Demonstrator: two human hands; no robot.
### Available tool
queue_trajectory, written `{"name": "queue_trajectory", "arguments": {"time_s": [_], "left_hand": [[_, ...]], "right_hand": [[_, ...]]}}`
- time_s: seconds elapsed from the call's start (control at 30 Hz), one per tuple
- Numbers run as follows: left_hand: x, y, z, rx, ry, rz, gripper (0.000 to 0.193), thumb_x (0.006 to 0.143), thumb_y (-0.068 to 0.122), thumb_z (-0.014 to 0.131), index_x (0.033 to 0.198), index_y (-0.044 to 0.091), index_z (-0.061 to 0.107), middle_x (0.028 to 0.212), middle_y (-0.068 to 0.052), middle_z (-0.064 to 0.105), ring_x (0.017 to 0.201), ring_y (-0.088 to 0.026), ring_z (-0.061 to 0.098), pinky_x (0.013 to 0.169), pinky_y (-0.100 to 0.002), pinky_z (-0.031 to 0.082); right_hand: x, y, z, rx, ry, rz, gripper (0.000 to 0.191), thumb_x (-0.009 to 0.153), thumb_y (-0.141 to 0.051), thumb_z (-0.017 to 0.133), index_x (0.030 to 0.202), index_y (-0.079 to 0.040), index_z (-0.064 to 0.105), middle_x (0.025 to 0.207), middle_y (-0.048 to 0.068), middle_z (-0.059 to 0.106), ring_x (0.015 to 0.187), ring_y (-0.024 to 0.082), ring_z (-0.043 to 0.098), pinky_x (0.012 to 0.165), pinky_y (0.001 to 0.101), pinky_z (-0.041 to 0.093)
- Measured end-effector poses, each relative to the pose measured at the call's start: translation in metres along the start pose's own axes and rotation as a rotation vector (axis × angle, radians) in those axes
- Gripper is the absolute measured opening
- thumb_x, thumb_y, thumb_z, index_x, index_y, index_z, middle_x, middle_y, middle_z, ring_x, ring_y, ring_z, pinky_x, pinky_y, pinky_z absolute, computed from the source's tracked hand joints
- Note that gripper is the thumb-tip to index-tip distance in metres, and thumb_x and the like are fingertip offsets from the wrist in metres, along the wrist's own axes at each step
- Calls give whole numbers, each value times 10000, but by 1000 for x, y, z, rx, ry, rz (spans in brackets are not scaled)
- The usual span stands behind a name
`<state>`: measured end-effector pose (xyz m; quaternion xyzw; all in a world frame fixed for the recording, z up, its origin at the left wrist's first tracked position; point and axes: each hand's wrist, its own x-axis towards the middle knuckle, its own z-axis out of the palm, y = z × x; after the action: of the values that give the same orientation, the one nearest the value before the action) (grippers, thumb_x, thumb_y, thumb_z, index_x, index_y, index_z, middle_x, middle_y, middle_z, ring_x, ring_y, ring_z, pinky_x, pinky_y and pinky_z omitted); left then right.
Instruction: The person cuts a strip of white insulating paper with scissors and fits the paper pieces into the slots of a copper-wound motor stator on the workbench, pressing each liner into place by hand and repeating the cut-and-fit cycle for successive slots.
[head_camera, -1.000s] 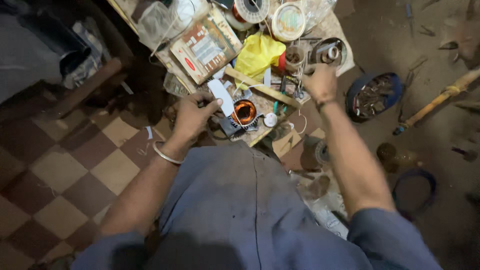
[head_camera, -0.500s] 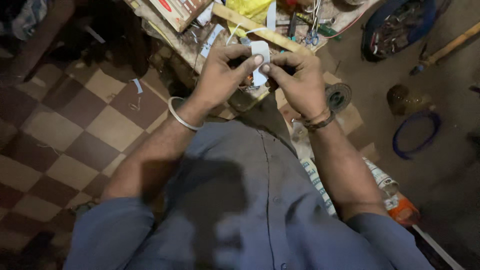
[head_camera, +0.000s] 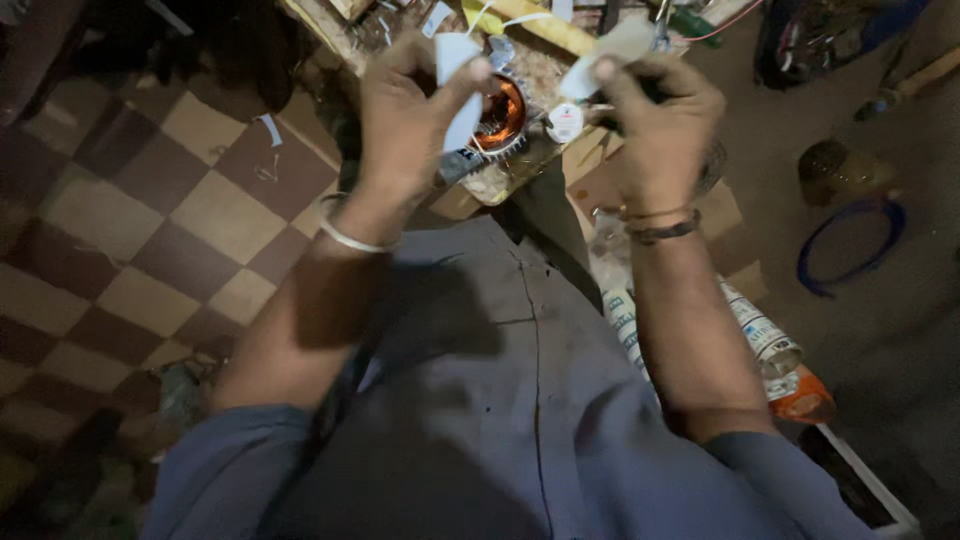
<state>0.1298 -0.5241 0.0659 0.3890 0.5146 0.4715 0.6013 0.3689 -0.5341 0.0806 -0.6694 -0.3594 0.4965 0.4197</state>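
Left hand (head_camera: 405, 120) pinches a white paper strip (head_camera: 455, 85); right hand (head_camera: 660, 130) pinches a second white strip (head_camera: 610, 55). Both held apart above the bench's near edge. Copper-wound stator (head_camera: 500, 112) sits between them, wooden bench (head_camera: 330, 30) beyond.

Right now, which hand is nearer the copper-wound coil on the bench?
Left. The left hand holds a white strip right beside the copper-wound coil, nearly over its edge. The right hand is farther off to the coil's right, holding another pale piece.
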Motion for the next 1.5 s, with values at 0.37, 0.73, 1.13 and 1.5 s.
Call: {"name": "queue_trajectory", "arguments": {"time_s": [0.37, 0.73, 1.13, 1.5], "left_hand": [[-23, -36, -12, 756, -283, 29, 271, 967, -4, 608, 1234, 35, 603, 1034, -168, 732, 941, -260, 743, 866, -384, 588], [-37, -57, 23, 870, -327, 3, 402, 959, -10, 524, 1344, -103, 454, 667, -161, 620, 547, -336, 628, 490, -485, 482], [-32, -69, 15, 681, -290, 80, 440, 896, -42, 632, 1263, -13, 392, 892, -210, 674, 820, -402, 699, 726, -520, 542], [-30, -72, 12, 794, -258, 229, 441, 824, -55, 626, 1220, 5, 443, 886, -158, 632, 709, -362, 591, 691, -500, 476]], "right_hand": [[-28, 61, -1, -44, -80, 268, 88, 947, 2, 747, 1004, 31, 686, 898, 70, 756, 774, 142, 752, 713, 280, 653], [-44, 83, 13, -330, -31, 130, 272, 908, -67, 861, 798, -34, 614, 747, -58, 619, 686, 13, 531, 609, 204, 466], [-46, 76, 21, -359, 2, 71, 282, 891, -77, 867, 760, -23, 624, 713, -36, 633, 659, 32, 548, 588, 225, 462], [-46, 77, 22, -449, 42, 41, 248, 869, -97, 881, 775, -17, 666, 711, -17, 664, 650, 39, 541, 585, 237, 462]]}}
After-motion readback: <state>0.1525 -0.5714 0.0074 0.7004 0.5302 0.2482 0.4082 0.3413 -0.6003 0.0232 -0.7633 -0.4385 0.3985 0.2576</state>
